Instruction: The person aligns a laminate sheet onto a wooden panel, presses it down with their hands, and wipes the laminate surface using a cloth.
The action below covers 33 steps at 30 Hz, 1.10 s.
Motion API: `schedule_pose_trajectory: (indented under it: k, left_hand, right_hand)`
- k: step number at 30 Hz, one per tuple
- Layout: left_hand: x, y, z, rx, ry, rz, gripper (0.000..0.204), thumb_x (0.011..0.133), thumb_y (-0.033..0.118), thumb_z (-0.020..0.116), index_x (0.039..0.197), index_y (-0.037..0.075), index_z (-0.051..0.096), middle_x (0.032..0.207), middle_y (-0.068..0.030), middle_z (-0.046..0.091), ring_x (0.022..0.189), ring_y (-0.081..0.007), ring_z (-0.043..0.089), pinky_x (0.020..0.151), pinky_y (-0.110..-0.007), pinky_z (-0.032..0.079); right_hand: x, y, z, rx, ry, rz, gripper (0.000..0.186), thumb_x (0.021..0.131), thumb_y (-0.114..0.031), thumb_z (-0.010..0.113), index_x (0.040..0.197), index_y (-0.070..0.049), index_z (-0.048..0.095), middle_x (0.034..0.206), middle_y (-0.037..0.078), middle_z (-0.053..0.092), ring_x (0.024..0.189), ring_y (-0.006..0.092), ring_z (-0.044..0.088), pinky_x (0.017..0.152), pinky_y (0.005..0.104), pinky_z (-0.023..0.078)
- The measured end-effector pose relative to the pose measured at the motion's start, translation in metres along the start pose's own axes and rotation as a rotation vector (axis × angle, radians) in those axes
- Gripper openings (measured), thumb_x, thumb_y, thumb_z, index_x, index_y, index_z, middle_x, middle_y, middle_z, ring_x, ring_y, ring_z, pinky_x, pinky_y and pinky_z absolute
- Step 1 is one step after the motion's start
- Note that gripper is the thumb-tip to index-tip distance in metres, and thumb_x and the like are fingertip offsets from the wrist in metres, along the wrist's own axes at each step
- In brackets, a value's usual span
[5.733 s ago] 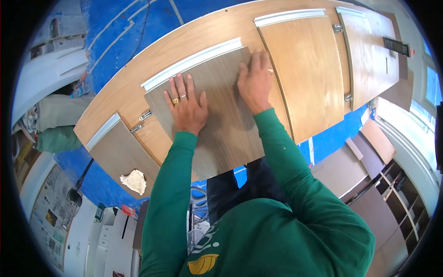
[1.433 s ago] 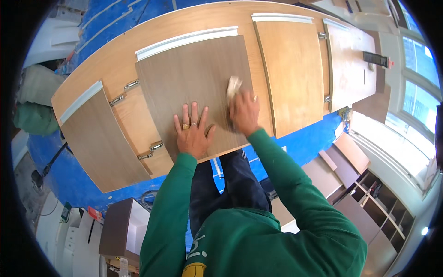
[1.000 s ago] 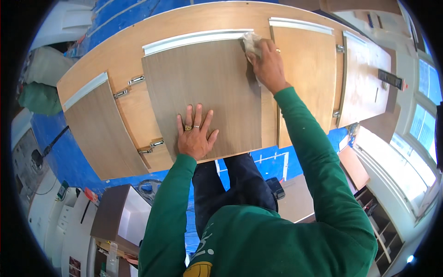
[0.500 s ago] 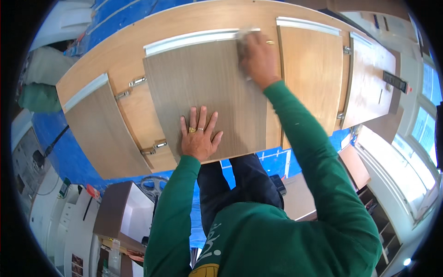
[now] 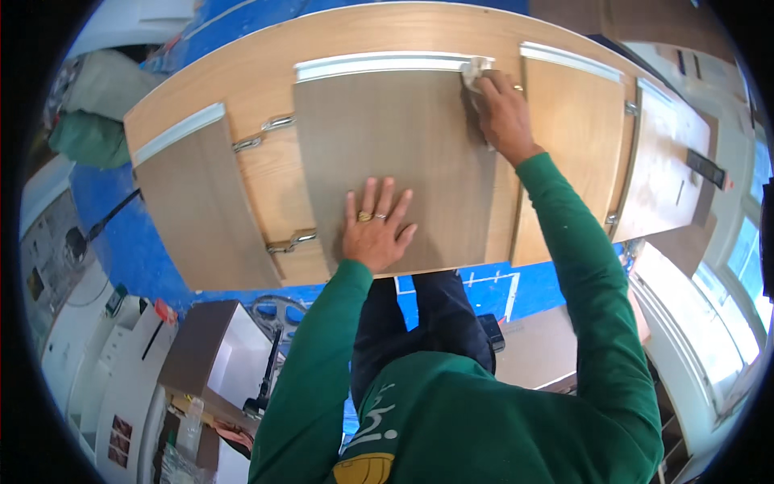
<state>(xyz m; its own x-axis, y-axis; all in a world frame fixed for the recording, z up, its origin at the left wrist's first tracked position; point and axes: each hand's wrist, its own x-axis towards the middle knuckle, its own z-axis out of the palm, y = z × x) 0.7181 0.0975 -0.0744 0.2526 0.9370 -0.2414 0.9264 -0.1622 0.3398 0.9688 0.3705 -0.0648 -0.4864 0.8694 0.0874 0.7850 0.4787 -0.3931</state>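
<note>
A grey-brown wood-grain cabinet door [image 5: 387,137] lies flat before me, with a pale metallic strip [image 5: 379,64] along its far edge. My left hand [image 5: 376,230] rests palm down on the lower part of the door, fingers spread. At the door's far right corner my right hand [image 5: 504,113] is closed on a crumpled whitish cloth [image 5: 477,74], which touches the end of the strip. Part of the cloth is hidden beneath the fingers. Metal hinges [image 5: 280,123] show beside the door's left edge.
The door lies on a long light-wood board [image 5: 266,173]. A similar brown door [image 5: 197,210] is to the left, a light-wood door [image 5: 571,145] to the right, and a black-handled tool [image 5: 706,168] farther right. A brown open box [image 5: 218,347] stands at lower left.
My right hand has slid the cloth slightly nearer along the door's right edge and slowed from a blur. My left hand stays flat. The view has shifted, moving everything rightward.
</note>
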Motion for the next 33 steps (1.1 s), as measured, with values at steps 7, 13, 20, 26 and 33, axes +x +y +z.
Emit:
schedule_pose_trajectory:
  k: [7,13,20,26,33]
  left_hand:
    - [0.002,-0.002,0.004,-0.040,0.051,0.031,0.073,0.104,0.059,0.061,0.168,0.027,0.047,0.182,-0.0111,0.023,0.169,-0.0393,0.013,0.131,-0.072,0.016]
    - [0.002,-0.005,-0.001,-0.020,0.052,0.021,0.073,0.103,0.060,0.062,0.167,0.029,0.048,0.182,-0.0104,0.025,0.169,-0.0381,0.016,0.131,-0.072,0.016]
    - [-0.003,-0.006,-0.002,-0.093,0.077,-0.002,0.073,0.103,0.058,0.063,0.168,0.029,0.047,0.182,-0.0097,0.026,0.169,-0.0378,0.017,0.132,-0.070,0.016]
    - [-0.002,-0.003,-0.011,-0.147,0.051,0.017,0.070,0.105,0.056,0.061,0.167,0.028,0.048,0.181,-0.0097,0.029,0.169,-0.0360,0.019,0.133,-0.067,0.017]
    - [-0.006,-0.012,-0.007,-0.241,-0.050,-0.021,0.069,0.105,0.054,0.060,0.166,0.023,0.050,0.179,-0.0106,0.035,0.167,-0.0355,0.023,0.134,-0.067,0.015]
  right_hand:
    - [0.087,-0.130,0.075,0.124,0.051,-0.244,0.035,0.087,0.000,0.065,0.120,-0.008,0.068,0.123,0.014,0.067,0.112,0.0393,0.066,0.095,0.0500,0.056]
    - [0.119,-0.185,0.101,0.198,0.031,-0.433,0.033,0.089,-0.003,0.065,0.121,-0.009,0.072,0.123,0.014,0.069,0.113,0.0373,0.069,0.096,0.0514,0.058]
    - [-0.030,-0.085,0.025,0.043,-0.032,-0.130,0.028,0.089,-0.002,0.067,0.116,-0.008,0.070,0.119,0.015,0.066,0.108,0.0392,0.064,0.092,0.0502,0.056]
    - [0.065,-0.163,0.092,0.063,0.016,-0.439,0.024,0.089,-0.006,0.066,0.113,-0.008,0.068,0.116,0.014,0.066,0.107,0.0396,0.065,0.093,0.0499,0.055]
    - [0.033,-0.203,0.109,-0.003,-0.230,-0.574,0.036,0.090,-0.009,0.068,0.125,-0.015,0.072,0.133,0.012,0.067,0.120,0.0385,0.065,0.099,0.0510,0.057]
